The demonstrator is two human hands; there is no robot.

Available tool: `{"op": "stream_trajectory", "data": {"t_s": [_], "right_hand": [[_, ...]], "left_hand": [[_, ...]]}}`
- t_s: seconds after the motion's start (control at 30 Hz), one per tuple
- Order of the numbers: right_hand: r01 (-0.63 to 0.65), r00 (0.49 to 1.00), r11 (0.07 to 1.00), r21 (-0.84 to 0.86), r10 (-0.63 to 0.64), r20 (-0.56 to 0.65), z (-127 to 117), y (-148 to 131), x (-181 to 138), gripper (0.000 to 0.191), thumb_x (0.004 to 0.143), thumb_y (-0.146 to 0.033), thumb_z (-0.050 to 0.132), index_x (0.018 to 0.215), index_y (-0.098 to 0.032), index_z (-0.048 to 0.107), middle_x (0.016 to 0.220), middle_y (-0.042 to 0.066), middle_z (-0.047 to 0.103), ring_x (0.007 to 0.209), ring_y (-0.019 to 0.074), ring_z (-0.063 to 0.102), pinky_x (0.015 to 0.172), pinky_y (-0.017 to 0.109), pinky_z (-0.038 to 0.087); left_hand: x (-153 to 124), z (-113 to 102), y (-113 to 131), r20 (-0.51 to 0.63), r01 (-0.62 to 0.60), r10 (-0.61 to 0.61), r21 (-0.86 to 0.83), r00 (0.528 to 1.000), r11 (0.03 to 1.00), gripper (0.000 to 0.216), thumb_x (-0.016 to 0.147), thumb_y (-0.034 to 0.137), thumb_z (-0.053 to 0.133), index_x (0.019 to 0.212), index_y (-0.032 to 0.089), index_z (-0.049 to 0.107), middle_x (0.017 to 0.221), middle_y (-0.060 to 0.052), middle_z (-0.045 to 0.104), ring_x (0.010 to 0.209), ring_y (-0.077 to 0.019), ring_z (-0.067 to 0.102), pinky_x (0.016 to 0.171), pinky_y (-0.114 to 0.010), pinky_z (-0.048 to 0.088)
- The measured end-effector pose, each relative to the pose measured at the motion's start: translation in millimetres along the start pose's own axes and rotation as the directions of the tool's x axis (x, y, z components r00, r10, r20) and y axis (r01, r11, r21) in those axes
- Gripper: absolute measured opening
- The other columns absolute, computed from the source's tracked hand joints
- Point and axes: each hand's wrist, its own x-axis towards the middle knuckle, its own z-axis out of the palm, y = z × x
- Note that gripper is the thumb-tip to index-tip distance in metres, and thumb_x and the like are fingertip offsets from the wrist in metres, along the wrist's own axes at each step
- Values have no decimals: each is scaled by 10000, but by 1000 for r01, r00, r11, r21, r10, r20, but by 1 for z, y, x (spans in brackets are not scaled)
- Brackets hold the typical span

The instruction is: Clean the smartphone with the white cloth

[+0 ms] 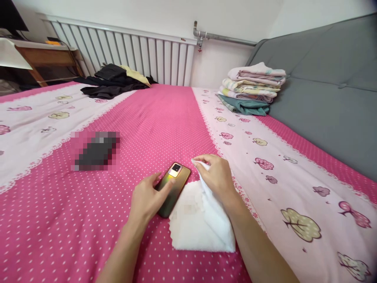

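A smartphone (173,188) lies face down on the bed (165,118), camera end pointing away from the person, its iridescent back up. The left hand (149,198) rests flat on its near half, fingers loosely extended over the case rather than curled round it, which looks like a way of pinning the phone so it cannot slide on the soft bedspread. Just to its right lies a white cloth (200,220), touching or nearly touching the phone's long edge; the right hand (216,177) pinches the cloth's far corner between thumb and fingertips and lifts that corner off the bed, while the rest of the cloth stays spread flat beneath the forearm. Holding it by a corner keeps the fabric gathered at the fingertips, close beside the phone's camera end. Well to the left on the bedspread is a dark object (96,151), blurred out and impossible to identify. Farther off, a heap of dark clothes (113,82) lies by the radiator (132,51), and a stack of folded laundry (253,88) sits against the grey headboard (324,90). Nothing lies between the hands and the phone or cloth.
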Motion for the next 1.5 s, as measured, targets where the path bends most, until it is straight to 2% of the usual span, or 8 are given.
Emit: {"op": "stream_trajectory", "data": {"t_s": [0.27,0.47,0.8,0.87,1.03,1.1,1.43,1.5], "right_hand": [[16,975,989,-145,17,223,37,16,1,185,856,-296,559,932,-265,725,961,29,707,908,198,637,783,307,465],[108,917,994,-25,-90,388,36,11,-3,133,829,-271,601,854,-245,730,926,9,713,856,167,638,763,276,455],[145,605,970,197,-244,758,15,-14,-18,120,686,-159,722,701,-277,741,738,-66,735,685,121,664,610,210,431],[150,646,974,167,-225,729,17,-14,-18,119,706,-177,709,711,-291,744,750,-64,735,714,131,666,634,221,440],[107,904,992,-71,-68,421,37,2,-8,135,818,-283,625,874,-288,748,914,1,730,860,191,655,753,292,467],[73,945,986,-149,-21,328,44,10,-6,175,849,-313,590,929,-268,740,925,25,718,857,195,647,761,296,467],[300,845,949,-96,-218,489,43,-1,-11,175,884,-298,571,922,-275,740,911,13,681,836,153,622,711,249,435],[284,863,947,-152,-184,470,44,-1,-11,188,896,-308,554,936,-282,736,907,15,675,843,154,618,694,247,429]], "left_hand": [[3,-9,-8,142,170,-148,-161,979,972,481,749,599,444,622,171,623,541,-65,651,504,-216,619,559,-304,434],[3,-7,-12,85,156,-149,-80,985,985,442,769,570,421,548,203,529,488,-40,608,505,-195,590,555,-284,383],[4,-8,-14,-51,171,-169,34,984,985,372,777,512,409,640,210,578,455,-11,525,517,-184,526,543,-277,301],[4,-8,-15,-49,165,-163,42,985,985,354,775,495,416,642,211,580,463,-9,517,529,-183,528,546,-274,302],[4,-6,-16,-38,158,-156,59,987,986,308,771,450,428,663,214,595,487,-8,506,563,-188,536,555,-268,307],[4,-6,-15,-27,164,-163,68,986,984,302,769,445,431,677,216,606,499,-11,519,571,-192,541,553,-270,310],[3,-6,-14,2,188,-189,80,982,979,337,781,456,420,775,209,648,659,-51,633,657,-210,578,593,-285,337],[3,-6,-14,10,199,-200,88,980,976,341,781,453,419,792,208,655,678,-56,642,669,-212,580,596,-285,336]]}}
